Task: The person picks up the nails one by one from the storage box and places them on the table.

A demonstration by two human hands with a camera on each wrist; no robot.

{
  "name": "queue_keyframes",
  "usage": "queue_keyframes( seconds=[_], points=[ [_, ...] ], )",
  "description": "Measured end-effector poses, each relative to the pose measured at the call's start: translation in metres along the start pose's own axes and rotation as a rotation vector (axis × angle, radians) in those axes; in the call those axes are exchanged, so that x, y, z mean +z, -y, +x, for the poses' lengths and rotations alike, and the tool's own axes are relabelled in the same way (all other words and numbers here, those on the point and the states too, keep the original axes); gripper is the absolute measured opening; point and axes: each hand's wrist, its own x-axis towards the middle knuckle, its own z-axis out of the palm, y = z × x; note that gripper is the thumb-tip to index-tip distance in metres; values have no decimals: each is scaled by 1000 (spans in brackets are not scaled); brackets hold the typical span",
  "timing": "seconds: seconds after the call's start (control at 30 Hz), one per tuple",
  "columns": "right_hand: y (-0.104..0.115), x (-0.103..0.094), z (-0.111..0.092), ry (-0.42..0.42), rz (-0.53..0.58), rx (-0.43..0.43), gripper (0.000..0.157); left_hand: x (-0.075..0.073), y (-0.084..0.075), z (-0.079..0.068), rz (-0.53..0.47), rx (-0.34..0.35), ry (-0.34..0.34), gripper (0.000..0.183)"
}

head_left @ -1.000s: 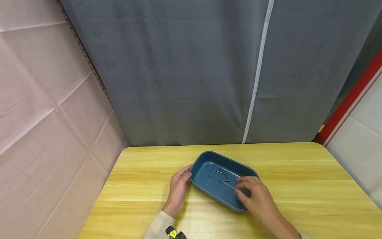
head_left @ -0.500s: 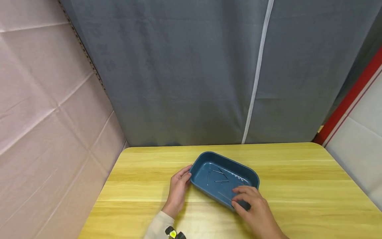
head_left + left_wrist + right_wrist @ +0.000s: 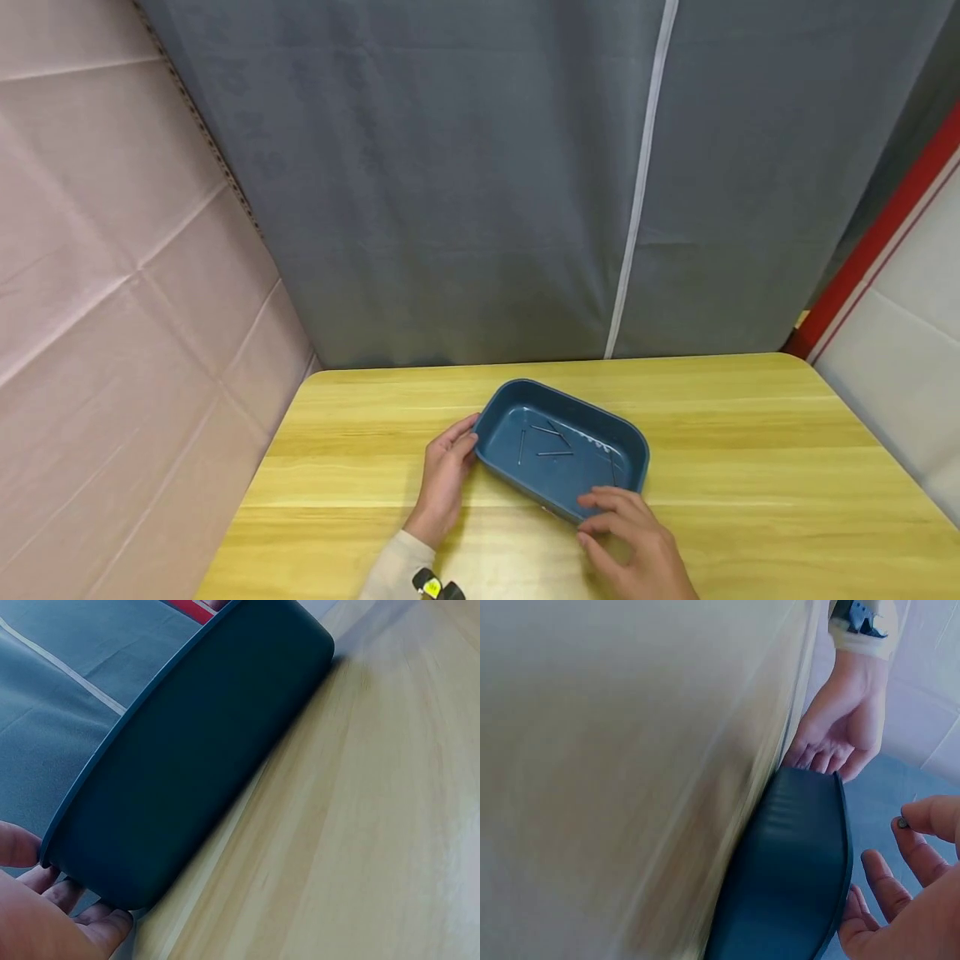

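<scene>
A deep blue rectangular tray (image 3: 525, 475) sits slantwise on the table, with several thin metal nails (image 3: 555, 453) scattered on its bottom. My left hand (image 3: 444, 479) grips the tray's left end, thumb at the rim and the other fingers lower on the wall, as the left wrist view shows. Over the near right corner of the tray is my right hand (image 3: 630, 542). Its thumb and forefinger pinch a nail, whose small round end (image 3: 903, 823) shows between the fingertips in the right wrist view. The remaining fingers of that hand reach by the tray's rim.
The wooden table (image 3: 360, 467) has a grey curtain (image 3: 450, 208) behind its far edge. Pale cloth (image 3: 150, 375) hangs at the left, and a red-edged white panel (image 3: 900, 350) stands at the right. A dark band (image 3: 437, 585) with a yellow patch circles the left wrist.
My right hand has drawn the pinched nail back from the tray's middle toward its near right corner. Another nail near the right end has come into sight. The left hand stays at the tray.
</scene>
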Motion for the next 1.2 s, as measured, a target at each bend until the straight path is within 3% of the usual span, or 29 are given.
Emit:
queue_keyframes(
  seconds=[0.3,0.67,0.93,1.1,1.2],
  points=[
    [1,4,-8,-19,88,-103,41,0,-2,-1,18,-7,4,45],
    [20,7,-17,23,169,-23,52,0,-1,-1,28,-1,2,44],
    [16,12,-23,90,155,-39,47,0,0,-1,26,-2,3,45],
    [6,10,-27,181,120,-44,37,0,1,-1,19,5,6,45],
    [-2,7,-28,245,97,-93,30,-1,1,0,20,6,8,45]
  ],
)
